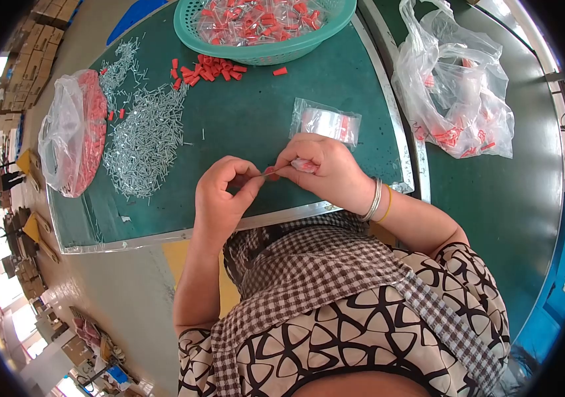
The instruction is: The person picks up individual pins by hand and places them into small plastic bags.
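Observation:
My left hand [224, 190] is closed in a pinch, thumb and index fingertip meeting at a small thin item I cannot make out. Right beside it, my right hand [325, 167] also pinches at that spot. Tucked in its curled fingers is a small clear plastic bag [305, 165] with something red in it. A red plastic piece [271, 173] shows between the two sets of fingertips, partly hidden. Just beyond the right hand lies a stack of clear plastic bags [325, 124] with red print. One loose screw [203, 134] lies on the green tabletop [242, 119].
A large pile of metal screws [143, 142] covers the table's left, beside a plastic bag of red pieces [90, 132]. Red plastic sleeves [206, 69] lie before a green basket [266, 53] of filled bags. A crumpled plastic bag [458, 86] sits on the right-hand surface.

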The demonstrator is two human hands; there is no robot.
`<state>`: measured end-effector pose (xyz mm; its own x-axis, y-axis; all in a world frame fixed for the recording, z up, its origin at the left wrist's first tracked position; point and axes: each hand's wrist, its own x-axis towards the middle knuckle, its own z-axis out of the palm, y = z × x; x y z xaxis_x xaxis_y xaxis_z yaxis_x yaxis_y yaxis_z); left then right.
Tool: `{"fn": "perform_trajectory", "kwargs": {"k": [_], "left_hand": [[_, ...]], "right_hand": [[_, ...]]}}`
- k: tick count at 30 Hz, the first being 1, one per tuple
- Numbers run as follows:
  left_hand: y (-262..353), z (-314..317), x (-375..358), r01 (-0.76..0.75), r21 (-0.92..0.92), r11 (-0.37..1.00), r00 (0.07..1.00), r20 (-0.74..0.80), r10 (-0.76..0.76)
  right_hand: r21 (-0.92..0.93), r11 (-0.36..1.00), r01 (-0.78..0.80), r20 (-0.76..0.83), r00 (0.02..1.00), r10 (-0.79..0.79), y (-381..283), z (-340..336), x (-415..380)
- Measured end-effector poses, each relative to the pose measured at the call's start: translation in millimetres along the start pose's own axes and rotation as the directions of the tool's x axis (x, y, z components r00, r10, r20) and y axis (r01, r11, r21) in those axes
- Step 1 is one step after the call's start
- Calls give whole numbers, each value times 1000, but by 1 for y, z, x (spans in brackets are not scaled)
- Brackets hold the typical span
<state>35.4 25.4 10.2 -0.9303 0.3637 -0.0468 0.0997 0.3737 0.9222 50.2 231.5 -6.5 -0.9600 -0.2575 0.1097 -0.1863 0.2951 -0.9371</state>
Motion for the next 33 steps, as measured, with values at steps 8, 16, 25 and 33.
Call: {"fn": "perform_trajectory", "kwargs": {"k": [8, 16, 25, 33], "left_hand": [[-5, 2, 1, 29, -64, 998, 1000, 2, -29], [2, 9, 4, -111, 108, 988, 993, -21, 113], [1, 9, 1, -35, -1, 999, 997, -61, 35], [-2, 6, 0, -95, -53, 994, 992, -88, 90]], "right_hand": [[58, 998, 20, -47, 999, -18, 5, 3, 0], [-30, 999, 45, -12, 999, -46, 2, 0, -1], [253, 924, -287, 50, 958, 284, -7, -2, -1], [210, 953, -220, 37, 976, 217, -3, -1, -1]]}}
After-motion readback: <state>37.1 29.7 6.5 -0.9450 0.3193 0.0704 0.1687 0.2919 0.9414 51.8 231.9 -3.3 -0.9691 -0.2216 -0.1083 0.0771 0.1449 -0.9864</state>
